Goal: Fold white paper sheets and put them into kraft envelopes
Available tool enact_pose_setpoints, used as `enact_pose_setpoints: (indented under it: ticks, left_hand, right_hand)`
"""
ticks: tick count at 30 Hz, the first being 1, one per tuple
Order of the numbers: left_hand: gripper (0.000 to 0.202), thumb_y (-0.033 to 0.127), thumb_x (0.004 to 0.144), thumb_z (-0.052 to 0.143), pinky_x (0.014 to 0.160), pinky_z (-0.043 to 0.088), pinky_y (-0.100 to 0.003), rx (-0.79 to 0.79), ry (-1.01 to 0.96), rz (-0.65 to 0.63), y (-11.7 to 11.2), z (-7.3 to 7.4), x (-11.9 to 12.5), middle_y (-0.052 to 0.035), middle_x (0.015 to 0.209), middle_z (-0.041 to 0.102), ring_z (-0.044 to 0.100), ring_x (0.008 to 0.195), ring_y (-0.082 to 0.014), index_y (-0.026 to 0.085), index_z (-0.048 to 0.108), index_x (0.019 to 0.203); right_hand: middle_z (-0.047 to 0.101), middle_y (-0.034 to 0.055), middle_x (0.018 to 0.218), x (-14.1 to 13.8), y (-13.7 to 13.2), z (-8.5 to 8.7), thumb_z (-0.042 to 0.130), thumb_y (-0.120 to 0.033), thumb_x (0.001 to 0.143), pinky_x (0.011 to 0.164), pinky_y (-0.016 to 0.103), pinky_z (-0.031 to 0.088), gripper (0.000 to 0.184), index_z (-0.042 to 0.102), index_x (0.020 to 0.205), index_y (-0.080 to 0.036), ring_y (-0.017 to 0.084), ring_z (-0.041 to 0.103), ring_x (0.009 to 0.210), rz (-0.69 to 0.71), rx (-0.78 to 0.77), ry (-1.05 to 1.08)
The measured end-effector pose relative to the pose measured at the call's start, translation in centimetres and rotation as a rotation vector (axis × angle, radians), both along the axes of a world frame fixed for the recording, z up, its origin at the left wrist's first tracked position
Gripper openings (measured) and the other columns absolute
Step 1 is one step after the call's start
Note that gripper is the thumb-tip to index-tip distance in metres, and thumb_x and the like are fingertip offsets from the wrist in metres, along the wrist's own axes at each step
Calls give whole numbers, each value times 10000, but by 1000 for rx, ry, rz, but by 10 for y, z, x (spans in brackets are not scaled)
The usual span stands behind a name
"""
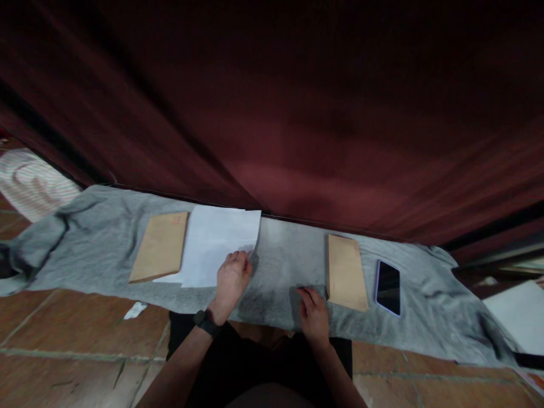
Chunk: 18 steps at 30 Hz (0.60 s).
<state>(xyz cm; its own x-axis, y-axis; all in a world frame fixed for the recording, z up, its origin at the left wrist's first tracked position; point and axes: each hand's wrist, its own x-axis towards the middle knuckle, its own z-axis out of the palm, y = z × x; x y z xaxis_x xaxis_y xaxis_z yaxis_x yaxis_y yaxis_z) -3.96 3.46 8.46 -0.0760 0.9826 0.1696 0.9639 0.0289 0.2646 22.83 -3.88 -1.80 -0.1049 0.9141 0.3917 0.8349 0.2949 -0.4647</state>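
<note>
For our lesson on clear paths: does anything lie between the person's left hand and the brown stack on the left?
Yes: white sheets lie between the left hand and the brown stack. The hand is at their lower right edge; nothing visible stands up in the way.

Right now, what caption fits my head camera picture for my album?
Left hand at the white paper sheets, right hand beside brown envelopes, smartphone farther right on gray cloth.

Phone [388,287] on gray cloth [284,258]; perhaps tissue [135,310] on tiles [55,328].
</note>
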Motion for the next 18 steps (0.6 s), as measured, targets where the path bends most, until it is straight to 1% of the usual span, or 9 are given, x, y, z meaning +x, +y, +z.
enact_pose_setpoints:
  ticks: [3,5,8,10,12,14,16,18]
  left_hand:
    - [165,159,951,518,829,516,-345,-73,10,-99,-9,3,36,-91,975,714,665,1003,-262,202,656,1030]
    - [216,150,967,505,807,521,-341,-128,11,-141,-16,2,60,-90,982,722,677,1004,-258,200,658,1110]
    - [288,131,979,491,800,533,-340,-189,10,-217,-23,1,91,-100,1023,738,691,1018,-254,190,652,1210]
    - [330,112,978,486,827,541,-345,-214,16,-290,-26,1,108,-112,1076,745,693,1051,-256,177,646,1260]
    - [366,96,978,477,853,550,-356,-233,13,-371,-28,0,122,-119,1119,747,691,1086,-262,167,637,1299]
    - [391,85,978,467,875,557,-368,-249,-4,-431,-33,-3,133,-120,1145,749,688,1110,-266,158,627,1328]
    - [408,82,979,465,915,558,-376,-243,-38,-466,-40,-7,141,-121,1198,742,684,1132,-260,151,610,1354]
    - [389,109,985,486,949,555,-379,-222,-96,-471,-47,-12,146,-112,1245,734,686,1137,-249,157,609,1350]
  right_hand:
    - [725,96,1222,0,0,2,447,-124,967,1001,432,554,404,738,1222,-241,255,680,1118,-3,-25,71]
    - [738,93,1213,2,1,4,443,-172,986,1009,430,559,390,745,1219,-250,250,695,1117,-1,-78,176]
    - [763,105,1199,8,10,8,459,-324,1014,1010,436,568,366,751,1214,-230,262,721,1107,-60,-205,425]
    - [784,113,1160,13,18,12,497,-466,1002,1004,455,575,417,753,1215,-215,282,740,1077,-125,-317,611]
    - [800,113,1110,17,28,16,534,-604,958,967,468,593,521,756,1215,-209,300,757,1027,-153,-448,808]
    - [804,115,1096,19,36,21,575,-713,884,929,470,611,618,772,1178,-206,313,764,1005,-172,-556,979]
    - [797,115,1139,20,42,24,640,-751,805,951,455,606,637,798,1101,-209,318,750,1056,-211,-601,1056]
    - [788,101,1176,20,47,26,681,-714,782,1005,432,581,578,809,1057,-221,306,727,1116,-231,-592,1039]
